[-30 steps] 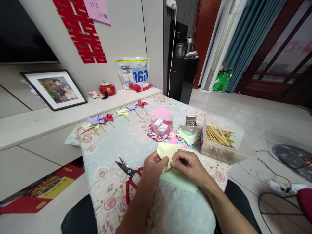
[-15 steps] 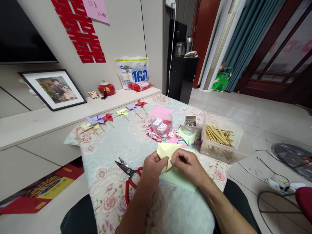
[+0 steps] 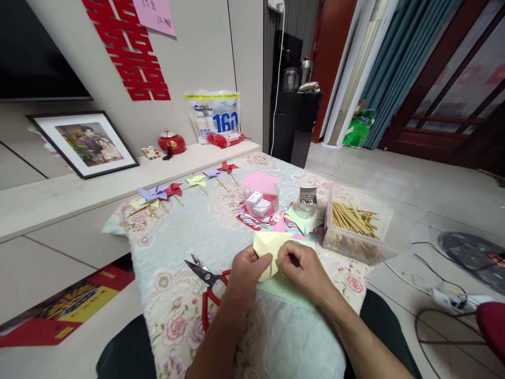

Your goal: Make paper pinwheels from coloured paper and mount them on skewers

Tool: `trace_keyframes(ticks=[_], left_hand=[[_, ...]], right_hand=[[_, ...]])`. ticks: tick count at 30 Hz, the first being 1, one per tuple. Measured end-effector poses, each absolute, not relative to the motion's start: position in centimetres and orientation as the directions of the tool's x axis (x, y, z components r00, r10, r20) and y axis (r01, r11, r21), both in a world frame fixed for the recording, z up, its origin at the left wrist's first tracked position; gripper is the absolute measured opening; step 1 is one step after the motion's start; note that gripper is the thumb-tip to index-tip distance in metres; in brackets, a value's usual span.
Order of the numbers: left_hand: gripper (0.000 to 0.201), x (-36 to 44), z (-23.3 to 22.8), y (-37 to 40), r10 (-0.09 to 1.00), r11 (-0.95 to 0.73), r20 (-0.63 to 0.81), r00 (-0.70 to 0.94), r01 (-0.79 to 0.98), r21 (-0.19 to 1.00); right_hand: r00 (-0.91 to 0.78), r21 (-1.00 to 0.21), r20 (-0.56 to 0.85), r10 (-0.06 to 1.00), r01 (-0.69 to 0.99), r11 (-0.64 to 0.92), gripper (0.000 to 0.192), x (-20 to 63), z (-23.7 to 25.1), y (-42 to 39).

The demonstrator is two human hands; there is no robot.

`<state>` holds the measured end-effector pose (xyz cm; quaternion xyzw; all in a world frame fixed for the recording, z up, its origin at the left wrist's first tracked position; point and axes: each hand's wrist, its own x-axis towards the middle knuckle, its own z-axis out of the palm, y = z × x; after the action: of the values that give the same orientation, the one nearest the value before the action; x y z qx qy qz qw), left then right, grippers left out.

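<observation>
A pale yellow sheet of paper [image 3: 272, 242] is held up between both hands, its lower part bent. My left hand [image 3: 249, 268] pinches its left side with the thumb in front. The fingertips of my right hand [image 3: 302, 263] are closed on its right edge. Beneath lies light green paper [image 3: 290, 289] on the tablecloth. Scissors with red handles [image 3: 209, 279] rest beside my left forearm, blades apart. Finished paper pinwheels on sticks, such as a purple one [image 3: 153, 193] and a red one [image 3: 228, 167], lie along the far left edge.
An open plastic box of wooden sticks [image 3: 355, 218] stands at the right. A small box of metal pins [image 3: 308, 197] sits on a clear jar. A round clear container [image 3: 262, 200] with small white boxes stands on patterned paper. A ledge with a framed photo [image 3: 84, 142] borders the table.
Almost nothing differs. The view has shifted very slightly, and both hands keep hold of the yellow paper in the same place.
</observation>
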<state>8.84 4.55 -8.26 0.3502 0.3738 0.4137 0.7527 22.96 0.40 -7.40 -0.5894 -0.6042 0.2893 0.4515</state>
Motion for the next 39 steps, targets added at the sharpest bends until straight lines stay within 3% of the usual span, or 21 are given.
trace_keyframes(ticks=[39], left_hand=[[0.036, 8.71, -8.71, 4.67, 0.879, 0.407, -0.272, 0.391, -0.319, 0.856]], right_hand=[[0.105, -0.851, 0.211, 0.972, 0.510, 0.130, 0.014, 22.86, -7.87, 0.53]])
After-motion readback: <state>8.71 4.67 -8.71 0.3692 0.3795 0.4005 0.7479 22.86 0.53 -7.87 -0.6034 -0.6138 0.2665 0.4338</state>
